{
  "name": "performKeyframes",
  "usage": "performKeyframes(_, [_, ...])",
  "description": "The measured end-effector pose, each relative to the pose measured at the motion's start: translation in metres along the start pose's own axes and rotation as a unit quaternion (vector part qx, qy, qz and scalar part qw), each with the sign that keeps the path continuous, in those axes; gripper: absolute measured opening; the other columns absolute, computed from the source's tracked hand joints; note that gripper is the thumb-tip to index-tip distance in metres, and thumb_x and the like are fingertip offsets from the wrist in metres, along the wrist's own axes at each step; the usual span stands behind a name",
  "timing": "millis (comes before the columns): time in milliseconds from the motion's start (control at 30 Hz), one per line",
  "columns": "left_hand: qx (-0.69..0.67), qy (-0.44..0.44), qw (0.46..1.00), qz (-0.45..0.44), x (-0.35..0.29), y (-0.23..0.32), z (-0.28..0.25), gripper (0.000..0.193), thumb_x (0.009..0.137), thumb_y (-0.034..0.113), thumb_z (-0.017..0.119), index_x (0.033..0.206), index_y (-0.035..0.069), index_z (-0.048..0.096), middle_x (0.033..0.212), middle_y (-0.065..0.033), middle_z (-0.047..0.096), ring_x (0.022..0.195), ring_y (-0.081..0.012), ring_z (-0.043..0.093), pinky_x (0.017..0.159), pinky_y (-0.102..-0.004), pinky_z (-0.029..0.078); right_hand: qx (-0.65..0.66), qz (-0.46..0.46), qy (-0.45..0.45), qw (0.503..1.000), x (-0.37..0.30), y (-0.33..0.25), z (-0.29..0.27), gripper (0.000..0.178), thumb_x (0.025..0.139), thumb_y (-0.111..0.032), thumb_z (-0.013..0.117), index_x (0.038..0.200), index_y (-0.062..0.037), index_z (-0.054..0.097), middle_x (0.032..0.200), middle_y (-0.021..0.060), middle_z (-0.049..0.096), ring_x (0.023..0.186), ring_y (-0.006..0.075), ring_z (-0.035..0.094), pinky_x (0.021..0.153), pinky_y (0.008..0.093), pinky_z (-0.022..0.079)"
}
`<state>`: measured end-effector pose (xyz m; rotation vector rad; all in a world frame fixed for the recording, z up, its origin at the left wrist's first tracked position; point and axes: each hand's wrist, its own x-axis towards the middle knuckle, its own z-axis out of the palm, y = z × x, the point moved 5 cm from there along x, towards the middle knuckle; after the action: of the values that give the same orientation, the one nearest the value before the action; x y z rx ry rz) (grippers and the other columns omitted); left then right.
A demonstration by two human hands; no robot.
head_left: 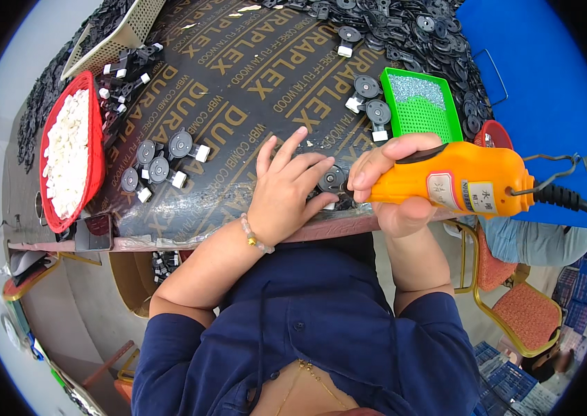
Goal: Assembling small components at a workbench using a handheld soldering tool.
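Observation:
My right hand (397, 173) is wrapped round an orange corded electric screwdriver (453, 180), which lies nearly level and points left. Its tip meets a black round plastic part (333, 179) at the table's near edge; my fingers partly hide the contact. My left hand (286, 184) steadies this part between thumb and index finger, the other fingers stretched over the table. A bit of white shows under the part. Left of my hand sits a group of similar black discs with white blocks (159, 169). More such pieces (378, 112) lie beside a green tray (422, 104) of small silvery screws.
A red basket of white pieces (68, 156) stands at the left, near a phone (94, 232) on the table edge. Black parts (418, 35) are heaped at the far right. A small red bowl (495, 134) stands behind the screwdriver, whose cord (564, 199) runs right past a metal hook.

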<state>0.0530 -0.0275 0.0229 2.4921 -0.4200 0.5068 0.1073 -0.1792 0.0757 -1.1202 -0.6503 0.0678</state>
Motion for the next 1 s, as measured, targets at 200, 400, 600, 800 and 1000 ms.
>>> performKeyframes(200, [0.018, -0.010, 1.000, 0.012, 0.001, -0.001, 0.005, 0.050, 0.075, 0.028, 0.083, 0.120, 0.014, 0.071, 0.116, -0.0010, 0.067, 0.140, -0.0288, 0.047, 0.116, -0.0574, 0.026, 0.003, 0.033, -0.042, 0.999, 0.001, 0.005, 0.006, 0.065, 0.083, -0.059, 0.079, 0.107, -0.0058, 0.049, 0.081, 0.0131, 0.067, 0.060, 0.0171, 0.063, 0.062, 0.0317, 0.054])
performKeyframes(400, [0.028, 0.004, 1.000, 0.010, -0.001, -0.002, 0.004, 0.046, 0.076, 0.028, 0.082, 0.118, 0.013, 0.072, 0.114, -0.0016, 0.067, 0.140, -0.0285, 0.047, 0.116, -0.0562, 0.027, 0.037, 0.046, -0.028, 0.998, 0.001, 0.009, 0.017, 0.063, 0.082, -0.055, 0.081, 0.106, -0.0055, 0.050, 0.079, 0.0131, 0.067, 0.061, 0.0186, 0.063, 0.062, 0.0320, 0.053])
performKeyframes(600, [0.057, 0.018, 0.998, -0.004, -0.004, -0.009, -0.025, 0.046, 0.071, 0.032, 0.085, 0.110, 0.011, 0.072, 0.108, -0.0045, 0.068, 0.142, -0.0320, 0.043, 0.116, -0.0571, 0.026, 0.006, -0.047, -0.014, 0.999, 0.006, 0.003, -0.010, 0.074, 0.087, -0.069, 0.066, 0.121, -0.0065, 0.047, 0.081, 0.0117, 0.066, 0.060, 0.0195, 0.061, 0.059, 0.0357, 0.052])
performKeyframes(800, [0.297, -0.031, 0.941, -0.161, -0.012, -0.071, -0.124, 0.058, 0.069, 0.038, 0.088, 0.117, 0.011, 0.070, 0.136, -0.0192, 0.058, 0.146, -0.0402, 0.035, 0.120, -0.0578, 0.022, -0.057, -0.182, 0.061, 0.980, -0.001, -0.051, -0.075, 0.071, 0.094, -0.068, 0.057, 0.132, -0.0077, 0.049, 0.085, 0.0106, 0.066, 0.060, 0.0160, 0.058, 0.056, 0.0310, 0.048])
performKeyframes(1000, [0.123, -0.021, 0.991, 0.055, 0.088, -0.035, -0.052, 0.044, 0.083, 0.028, 0.079, 0.122, 0.012, 0.067, 0.136, -0.0087, 0.061, 0.140, -0.0303, 0.046, 0.117, -0.0532, 0.029, -0.114, -0.169, 0.112, 0.973, 0.002, -0.057, -0.093, 0.069, 0.096, -0.066, 0.057, 0.128, -0.0049, 0.050, 0.085, 0.0113, 0.066, 0.061, 0.0169, 0.058, 0.057, 0.0306, 0.047])
